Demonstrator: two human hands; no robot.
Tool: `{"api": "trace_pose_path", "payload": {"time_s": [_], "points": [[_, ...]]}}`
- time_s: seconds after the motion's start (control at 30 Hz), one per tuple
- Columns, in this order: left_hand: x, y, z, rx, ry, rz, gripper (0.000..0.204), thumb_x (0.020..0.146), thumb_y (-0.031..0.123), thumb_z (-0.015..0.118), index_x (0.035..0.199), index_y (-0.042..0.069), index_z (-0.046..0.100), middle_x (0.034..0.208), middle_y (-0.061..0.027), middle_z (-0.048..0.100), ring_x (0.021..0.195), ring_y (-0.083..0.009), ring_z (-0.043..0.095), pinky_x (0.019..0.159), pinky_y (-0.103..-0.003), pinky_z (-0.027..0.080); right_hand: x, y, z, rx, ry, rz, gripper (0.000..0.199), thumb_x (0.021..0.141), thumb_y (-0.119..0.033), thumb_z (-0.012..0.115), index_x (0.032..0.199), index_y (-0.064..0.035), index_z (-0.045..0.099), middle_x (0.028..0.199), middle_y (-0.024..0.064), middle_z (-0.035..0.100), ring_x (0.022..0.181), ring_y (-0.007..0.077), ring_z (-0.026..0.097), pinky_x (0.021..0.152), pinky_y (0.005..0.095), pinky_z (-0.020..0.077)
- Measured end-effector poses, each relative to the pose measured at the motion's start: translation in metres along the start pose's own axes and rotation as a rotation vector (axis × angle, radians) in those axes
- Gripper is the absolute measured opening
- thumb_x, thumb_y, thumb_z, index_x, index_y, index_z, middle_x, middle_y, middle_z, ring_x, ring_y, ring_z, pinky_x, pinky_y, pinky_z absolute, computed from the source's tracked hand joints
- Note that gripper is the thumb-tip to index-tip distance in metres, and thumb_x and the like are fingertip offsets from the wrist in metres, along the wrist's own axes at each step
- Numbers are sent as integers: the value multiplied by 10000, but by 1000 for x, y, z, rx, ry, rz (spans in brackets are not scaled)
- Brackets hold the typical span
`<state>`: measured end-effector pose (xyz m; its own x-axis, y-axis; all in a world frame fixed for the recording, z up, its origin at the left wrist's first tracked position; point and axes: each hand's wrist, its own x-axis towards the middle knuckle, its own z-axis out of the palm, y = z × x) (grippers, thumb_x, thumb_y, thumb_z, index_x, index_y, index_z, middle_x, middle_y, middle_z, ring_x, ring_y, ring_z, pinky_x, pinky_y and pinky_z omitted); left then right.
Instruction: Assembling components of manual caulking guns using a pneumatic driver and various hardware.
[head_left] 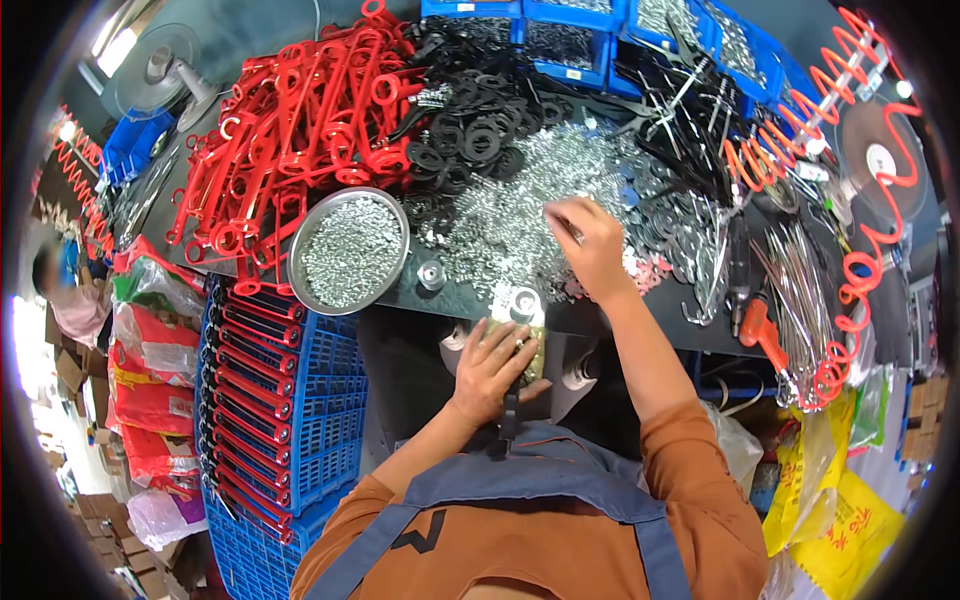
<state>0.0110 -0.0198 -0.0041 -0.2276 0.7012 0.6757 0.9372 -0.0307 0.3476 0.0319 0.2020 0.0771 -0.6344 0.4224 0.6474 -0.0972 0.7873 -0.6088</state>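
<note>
Nearest me, my left hand (490,365) is closed around a brass-coloured part (532,352) at the bench's near edge; farther out and to the right, my right hand (590,245) pinches its fingertips into the heap of small silver pieces (500,215); left of that sits a round metal bowl (348,250); red handles (300,120) lie beyond.

The person wears a rust-orange long-sleeved top (690,470), its sleeves pushed up near the elbows at lower centre of the frame. Over it lies a slate-blue fabric apron (530,470) with a wide neck band and straps running down toward the lower edge. A small dark mark, perhaps a logo, shows on the chest at lower centre.
</note>
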Motion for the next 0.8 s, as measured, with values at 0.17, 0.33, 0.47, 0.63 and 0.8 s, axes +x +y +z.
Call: {"api": "trace_pose_path", "payload": {"time_s": [0.17,0.33,0.47,0.63,0.8], "points": [[2,8,-4,-17,-2,-63,526,693,329,769,1143,97,626,1196,-90,598,1117,-269,559,1010,-508,372,83,19,68,-456,-65,-270,170,755,-24,622,915,-55,672,997,112,587,894,282,599,704,393,518],[1,11,-6,-16,-11,-66,545,681,346,780,1129,80,621,1187,-92,600,1121,-285,556,1010,-514,367,94,44,72,-584,-184,-298,175,737,-28,615,901,-52,669,1033,104,574,952,285,583,740,390,522],[-1,11,-10,-20,-79,-71,669,669,380,773,1228,81,558,1262,-107,551,1174,-297,515,1017,-534,347,74,24,36,-292,-9,-238,151,789,-15,620,923,-42,684,936,108,634,848,267,635,722,359,523],[-7,6,-41,-268,-334,-149,760,657,210,720,1350,83,436,1448,-254,279,1343,-446,256,1086,-562,206,-53,-63,-20,-151,-104,-369,190,768,-20,648,954,-11,682,933,108,642,774,250,642,674,320,529],[-32,-5,-41,-490,77,-306,544,609,-90,535,1138,35,525,1311,-234,451,1249,-439,420,1053,-512,316,-125,-68,-22,-362,-316,-487,297,675,-81,616,954,2,673,949,86,626,836,231,634,655,319,537]]}}
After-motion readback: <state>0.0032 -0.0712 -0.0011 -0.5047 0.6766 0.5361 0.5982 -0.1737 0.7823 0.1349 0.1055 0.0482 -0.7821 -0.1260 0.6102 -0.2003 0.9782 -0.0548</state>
